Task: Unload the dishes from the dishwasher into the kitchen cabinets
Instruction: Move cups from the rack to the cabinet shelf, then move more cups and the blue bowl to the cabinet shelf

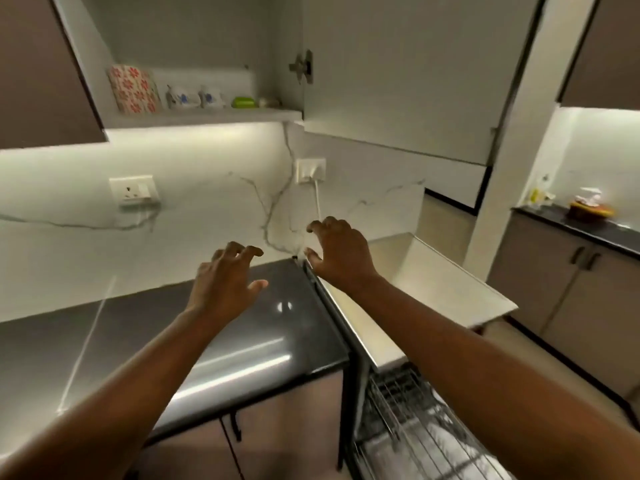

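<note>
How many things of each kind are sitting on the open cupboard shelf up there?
Flowered box: 1
White pieces with blue spots: 2
Green thing: 1
Small pale thing: 1, too blurry to name
Total: 5

Dishwasher (398, 427): I see it open at lower right, wire rack (408, 420) pulled out, contents blurred.
Cabinet (194, 46): open above the counter; floral dish, white pieces, green item on its shelf.
</note>
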A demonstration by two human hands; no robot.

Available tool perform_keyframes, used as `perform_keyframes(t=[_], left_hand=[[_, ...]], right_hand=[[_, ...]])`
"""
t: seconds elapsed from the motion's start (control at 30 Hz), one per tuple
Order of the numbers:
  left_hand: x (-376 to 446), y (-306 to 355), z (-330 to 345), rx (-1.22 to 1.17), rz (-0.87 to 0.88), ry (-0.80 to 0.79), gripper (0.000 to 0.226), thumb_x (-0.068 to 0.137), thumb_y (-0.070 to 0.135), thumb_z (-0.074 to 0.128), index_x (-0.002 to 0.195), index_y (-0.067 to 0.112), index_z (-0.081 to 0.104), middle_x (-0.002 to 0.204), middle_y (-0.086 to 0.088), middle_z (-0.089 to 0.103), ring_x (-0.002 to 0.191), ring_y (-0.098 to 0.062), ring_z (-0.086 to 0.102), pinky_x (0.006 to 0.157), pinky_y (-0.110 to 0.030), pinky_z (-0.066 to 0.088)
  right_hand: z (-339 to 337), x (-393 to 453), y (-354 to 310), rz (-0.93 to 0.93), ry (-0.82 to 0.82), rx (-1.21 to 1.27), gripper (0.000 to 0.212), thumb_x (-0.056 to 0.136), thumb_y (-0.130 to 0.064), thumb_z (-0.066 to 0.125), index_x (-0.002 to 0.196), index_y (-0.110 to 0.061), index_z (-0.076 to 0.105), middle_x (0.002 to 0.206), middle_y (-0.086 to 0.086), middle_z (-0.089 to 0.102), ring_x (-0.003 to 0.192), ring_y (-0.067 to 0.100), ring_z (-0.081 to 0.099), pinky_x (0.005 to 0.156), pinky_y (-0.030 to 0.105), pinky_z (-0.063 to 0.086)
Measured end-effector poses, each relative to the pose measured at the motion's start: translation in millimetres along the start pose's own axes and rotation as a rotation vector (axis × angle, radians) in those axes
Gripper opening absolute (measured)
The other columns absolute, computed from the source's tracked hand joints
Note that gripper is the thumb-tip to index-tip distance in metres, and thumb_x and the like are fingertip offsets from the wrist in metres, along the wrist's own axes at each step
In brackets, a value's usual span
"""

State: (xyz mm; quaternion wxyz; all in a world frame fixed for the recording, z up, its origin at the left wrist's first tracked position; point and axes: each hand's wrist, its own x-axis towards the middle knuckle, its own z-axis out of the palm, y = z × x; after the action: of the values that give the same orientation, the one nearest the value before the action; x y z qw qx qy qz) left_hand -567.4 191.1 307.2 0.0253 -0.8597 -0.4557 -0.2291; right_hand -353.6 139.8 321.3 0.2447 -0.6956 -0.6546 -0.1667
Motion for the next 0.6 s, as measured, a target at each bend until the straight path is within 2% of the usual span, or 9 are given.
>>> perform_keyframes(t=[0.17,0.3,0.47,0.6], left_hand=[[-51,59,25,-0.112,0.024,-0.118,0.056,0.083,0.045,0.070,0.134,0.030,0.052,0.130,-0.006,0.054,0.120,-0.030,0.053,0.095,-0.049,0.046],[-89,113,52,-0.139,0.099,-0.221,0.059,0.083,0.049,0.068,0.136,0.032,0.049,0.132,-0.003,0.052,0.124,-0.027,0.051,0.096,-0.048,0.046],[-114,170,79,-0.148,0.123,-0.323,0.060,0.086,0.048,0.066,0.139,0.031,0.045,0.135,-0.002,0.049,0.129,-0.025,0.047,0.099,-0.047,0.044],[-134,241,107,-0.172,0.160,-0.425,0.059,0.087,0.049,0.064,0.140,0.032,0.043,0.137,-0.002,0.048,0.128,-0.025,0.049,0.098,-0.046,0.045]], right_hand=[[-13,-107,40,0.194,-0.097,0.071,0.033,0.089,-0.039,0.064,0.117,-0.021,0.063,0.111,0.001,0.062,0.100,0.021,0.060,0.079,0.033,0.050],[-33,-197,100,0.370,-0.214,0.026,0.034,0.091,-0.041,0.063,0.119,-0.024,0.061,0.116,0.001,0.061,0.105,0.022,0.060,0.082,0.033,0.049],[-74,-301,181,0.593,-0.200,0.021,0.029,0.087,-0.033,0.065,0.114,-0.023,0.066,0.106,0.002,0.064,0.096,0.026,0.064,0.074,0.035,0.054],[-99,-388,225,0.707,-0.258,-0.003,0.031,0.083,-0.033,0.065,0.114,-0.029,0.065,0.107,-0.004,0.066,0.098,0.021,0.064,0.079,0.039,0.056]])
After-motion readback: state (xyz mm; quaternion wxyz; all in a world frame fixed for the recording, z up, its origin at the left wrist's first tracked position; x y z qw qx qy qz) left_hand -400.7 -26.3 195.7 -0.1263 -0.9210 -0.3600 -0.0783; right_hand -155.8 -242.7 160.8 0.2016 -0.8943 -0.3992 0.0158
